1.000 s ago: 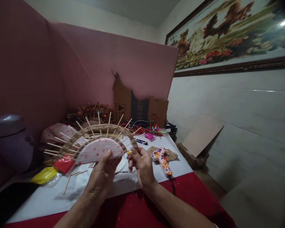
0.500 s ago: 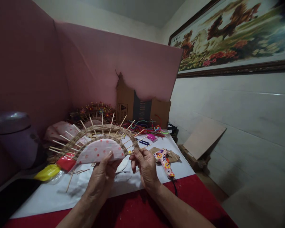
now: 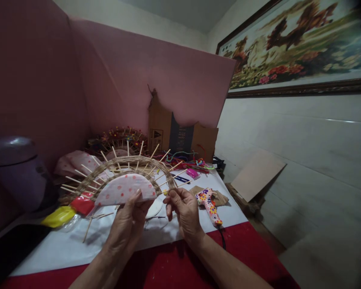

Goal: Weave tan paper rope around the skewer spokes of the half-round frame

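A half-round woven fan-shaped piece (image 3: 124,189) is held up over the table, its base covered in white cloth with red spots. Thin wooden sticks radiate from it, and bands of brown twine (image 3: 138,159) run in arcs across them. My left hand (image 3: 131,214) grips the cloth-covered base near its lower edge, thumb in front. At the right end of the twine arc, my right hand (image 3: 182,208) pinches the twine beside the last stick; the fingertips partly hide it. A flower-patterned glue gun (image 3: 209,206) lies right of my right hand.
Red (image 3: 83,204) and yellow packets (image 3: 58,216) lie left, near a purple bin-like container (image 3: 21,176). Behind are a decorated fan piece (image 3: 124,138), torn cardboard (image 3: 159,132), coloured pipe cleaners (image 3: 183,157), a blue cutter (image 3: 180,179) and a pink packet (image 3: 193,173). Red cloth (image 3: 228,257) covers the front edge.
The view has shifted slightly. Both hands keep nearly the same hold on the woven piece, which sits a touch further left and higher in view.
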{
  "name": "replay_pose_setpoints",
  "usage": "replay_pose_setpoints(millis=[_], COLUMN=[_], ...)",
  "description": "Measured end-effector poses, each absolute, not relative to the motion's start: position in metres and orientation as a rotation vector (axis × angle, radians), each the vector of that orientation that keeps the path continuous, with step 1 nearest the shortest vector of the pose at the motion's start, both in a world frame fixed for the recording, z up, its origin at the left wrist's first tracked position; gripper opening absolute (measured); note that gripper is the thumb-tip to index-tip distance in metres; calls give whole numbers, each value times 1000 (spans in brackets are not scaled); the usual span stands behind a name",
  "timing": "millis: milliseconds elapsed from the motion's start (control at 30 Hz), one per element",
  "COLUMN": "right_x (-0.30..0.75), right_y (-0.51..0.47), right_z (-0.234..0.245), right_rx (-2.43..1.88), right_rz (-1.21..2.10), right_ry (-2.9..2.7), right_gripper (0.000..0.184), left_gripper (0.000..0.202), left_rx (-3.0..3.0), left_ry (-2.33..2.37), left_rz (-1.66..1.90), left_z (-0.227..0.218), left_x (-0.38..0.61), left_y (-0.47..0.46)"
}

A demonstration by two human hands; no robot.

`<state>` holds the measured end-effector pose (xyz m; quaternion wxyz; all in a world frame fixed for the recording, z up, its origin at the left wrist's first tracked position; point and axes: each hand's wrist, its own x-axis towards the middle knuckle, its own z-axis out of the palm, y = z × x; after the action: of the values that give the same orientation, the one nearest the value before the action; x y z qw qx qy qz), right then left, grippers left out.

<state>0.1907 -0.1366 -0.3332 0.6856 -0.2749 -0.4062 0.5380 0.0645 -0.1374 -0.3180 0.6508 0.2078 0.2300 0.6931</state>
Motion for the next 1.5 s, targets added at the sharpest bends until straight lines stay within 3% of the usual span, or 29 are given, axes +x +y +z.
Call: replay_pose_setpoints(millis=[833,1167,1500], right_x=[197,197,196], right_y=[-141,-140,-145], right_z=[-325,-328,-327], right_rx=[-608,-586,-595], right_rz=[1103,1161,1158], right_ry=[-840,-894,-908], right_gripper=[27,31,23], left_gripper=[15,9,11], left_rx=[397,408,439], left_ry=[531,532,524], left_rz=[1618,1597,1611], left_z=[-313,-316,-315], left_x=[67,66,69], left_y=[-147,-146,-148])
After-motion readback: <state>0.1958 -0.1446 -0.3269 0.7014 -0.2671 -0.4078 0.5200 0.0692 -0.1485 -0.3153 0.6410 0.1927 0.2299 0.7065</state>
